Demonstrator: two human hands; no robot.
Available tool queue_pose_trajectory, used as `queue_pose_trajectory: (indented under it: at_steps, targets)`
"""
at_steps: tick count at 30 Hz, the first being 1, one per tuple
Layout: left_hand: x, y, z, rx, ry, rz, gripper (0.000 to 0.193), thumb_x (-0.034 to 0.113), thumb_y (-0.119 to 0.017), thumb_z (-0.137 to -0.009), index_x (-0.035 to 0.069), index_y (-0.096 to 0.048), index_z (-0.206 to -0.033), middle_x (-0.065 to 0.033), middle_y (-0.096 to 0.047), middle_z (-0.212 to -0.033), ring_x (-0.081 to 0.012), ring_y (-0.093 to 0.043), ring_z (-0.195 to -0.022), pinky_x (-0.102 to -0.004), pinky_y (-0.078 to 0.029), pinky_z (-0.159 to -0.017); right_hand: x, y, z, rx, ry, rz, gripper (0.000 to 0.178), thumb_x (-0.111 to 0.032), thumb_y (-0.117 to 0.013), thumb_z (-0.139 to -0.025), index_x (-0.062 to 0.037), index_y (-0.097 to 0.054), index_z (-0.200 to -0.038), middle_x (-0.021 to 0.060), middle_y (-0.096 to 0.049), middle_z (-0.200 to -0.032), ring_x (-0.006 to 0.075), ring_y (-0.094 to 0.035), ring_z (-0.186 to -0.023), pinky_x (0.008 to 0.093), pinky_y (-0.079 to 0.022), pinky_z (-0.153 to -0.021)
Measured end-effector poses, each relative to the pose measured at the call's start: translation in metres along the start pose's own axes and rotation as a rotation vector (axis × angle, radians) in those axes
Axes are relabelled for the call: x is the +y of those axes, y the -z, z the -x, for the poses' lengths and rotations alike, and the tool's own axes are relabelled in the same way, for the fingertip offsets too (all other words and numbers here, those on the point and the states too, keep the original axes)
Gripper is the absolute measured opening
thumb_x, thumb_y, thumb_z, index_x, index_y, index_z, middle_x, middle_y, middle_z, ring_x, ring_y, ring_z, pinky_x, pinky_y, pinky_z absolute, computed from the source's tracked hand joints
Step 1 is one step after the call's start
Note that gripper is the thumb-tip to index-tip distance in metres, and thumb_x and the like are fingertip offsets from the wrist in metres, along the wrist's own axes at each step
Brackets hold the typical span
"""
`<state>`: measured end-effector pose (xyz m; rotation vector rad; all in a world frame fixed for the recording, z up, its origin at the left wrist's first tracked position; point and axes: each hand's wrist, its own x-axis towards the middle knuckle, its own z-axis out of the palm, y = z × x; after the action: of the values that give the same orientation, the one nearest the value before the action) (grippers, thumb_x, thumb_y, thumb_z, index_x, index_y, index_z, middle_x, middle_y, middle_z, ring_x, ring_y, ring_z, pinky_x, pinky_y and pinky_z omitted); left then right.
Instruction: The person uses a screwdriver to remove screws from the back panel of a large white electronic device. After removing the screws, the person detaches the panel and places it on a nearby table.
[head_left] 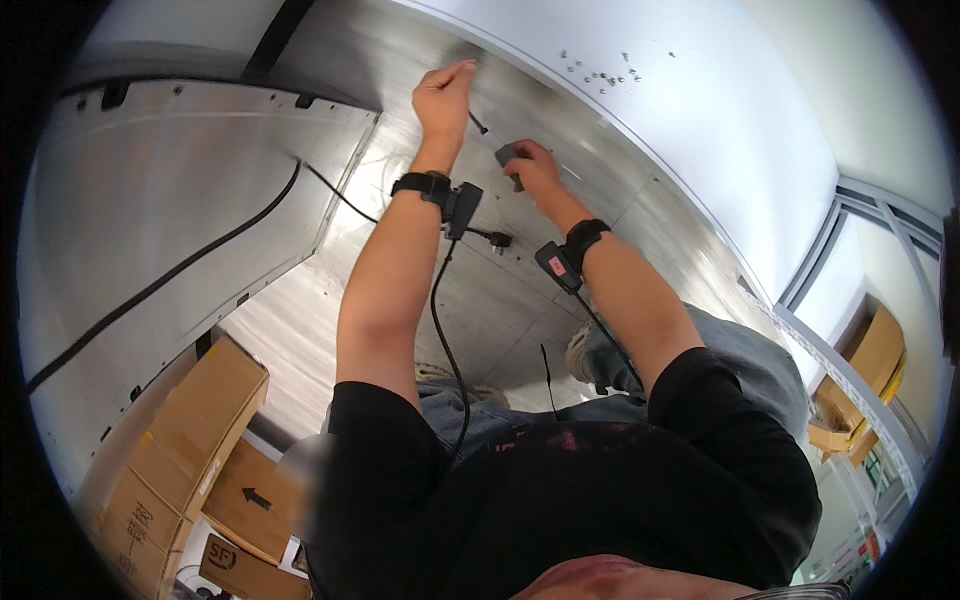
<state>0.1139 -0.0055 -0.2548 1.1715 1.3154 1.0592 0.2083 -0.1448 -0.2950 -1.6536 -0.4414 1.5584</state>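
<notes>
My left hand [443,97] is reached out over the grey floor, its fingers closed in a pinch. Whatever it may hold is too small or hidden to tell. Just to its right, my right hand [537,170] has its fingers round a small dark grey block [508,158], whose kind I cannot make out. Between the two hands shows a thin black rod or cable end [478,123]. Below them, a black power plug [498,240] lies on the floor, next to my left forearm. Each wrist wears a black strap with a small device.
At left stands a large metal panel [240,140] with a black cable [190,262] running across it. Cardboard boxes [185,430] are stacked at lower left. A white surface [700,120] along the far right bears several small screws or nuts [605,78]. A metal frame [850,370] stands at right.
</notes>
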Motion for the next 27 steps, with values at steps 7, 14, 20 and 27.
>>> queue_pose_trajectory:
  at_steps: [7, 14, 20, 27]
  targets:
    - [0.018, -0.074, 0.029, -0.141, -0.173, -0.144, 0.014, 0.011, -0.073, -0.076, 0.009, -0.074, -0.09, -0.0002, -0.053, -0.08, -0.0129, -0.05, -0.076, -0.0249, -0.043, -0.069, 0.01, 0.011, -0.004, -0.013, 0.046, -0.163, 0.035, -0.004, -0.062, -0.07, 0.002, -0.057, -0.104, 0.0082, -0.059, -0.088, 0.0159, -0.055, -0.07, 0.0285, -0.044, -0.057]
    - [0.004, -0.098, 0.037, -0.016, -0.393, -0.411, 0.016, 0.018, -0.074, -0.074, 0.015, -0.074, -0.09, -0.0015, -0.05, -0.081, -0.0215, -0.045, -0.083, -0.0318, -0.042, -0.073, 0.003, 0.011, 0.001, -0.007, 0.032, -0.361, 0.028, -0.003, -0.061, -0.072, 0.0002, -0.058, -0.1, 0.0062, -0.059, -0.086, 0.0133, -0.054, -0.069, 0.027, -0.043, -0.062]
    - [-0.004, -0.103, 0.04, 0.039, -0.55, -0.544, 0.017, 0.019, -0.072, -0.076, 0.016, -0.074, -0.093, -0.0027, -0.045, -0.079, -0.0221, -0.043, -0.079, -0.0325, -0.041, -0.071, -0.012, 0.015, 0.012, -0.013, 0.034, -0.344, 0.022, -0.005, -0.061, -0.079, -0.0005, -0.059, -0.101, 0.0043, -0.06, -0.086, 0.0124, -0.054, -0.07, 0.0261, -0.043, -0.062]
    - [-0.004, -0.103, 0.042, 0.015, -0.59, -0.527, 0.019, 0.018, -0.07, -0.078, 0.016, -0.073, -0.096, -0.0036, -0.046, -0.079, -0.0226, -0.044, -0.079, -0.0324, -0.041, -0.071, -0.007, 0.016, 0.009, 0.03, 0.065, -0.351, 0.02, -0.003, -0.061, -0.079, 0.0008, -0.059, -0.098, 0.0064, -0.061, -0.086, 0.0134, -0.057, -0.072, 0.0267, -0.045, -0.062]
